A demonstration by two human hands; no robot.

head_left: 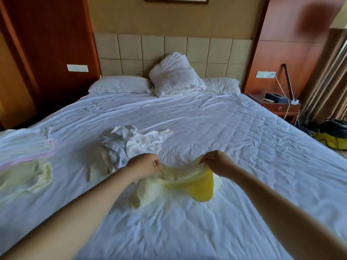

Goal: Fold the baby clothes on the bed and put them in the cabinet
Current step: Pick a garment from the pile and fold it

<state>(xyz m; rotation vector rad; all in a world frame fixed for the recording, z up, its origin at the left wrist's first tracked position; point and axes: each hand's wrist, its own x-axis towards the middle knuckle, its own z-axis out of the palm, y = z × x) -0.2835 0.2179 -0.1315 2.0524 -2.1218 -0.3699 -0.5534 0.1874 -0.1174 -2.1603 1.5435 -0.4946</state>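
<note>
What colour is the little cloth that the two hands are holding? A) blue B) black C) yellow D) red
C: the left hand and the right hand pinch the top edge of a small yellow fabric baby garment over the white bed sheet.

A pale yellow baby garment [195,186] with a brighter yellow panel is lifted at its top edge, pinched by the left hand [144,166] and the right hand [216,162], its lower part crumpled on the white bed [206,119]. Just beyond the left hand lies a rumpled heap of white baby clothes [129,145]. Well apart at the left edge lie a white piece with pink trim [28,147] and, nearer, a cream piece [28,175], both blurred.
</note>
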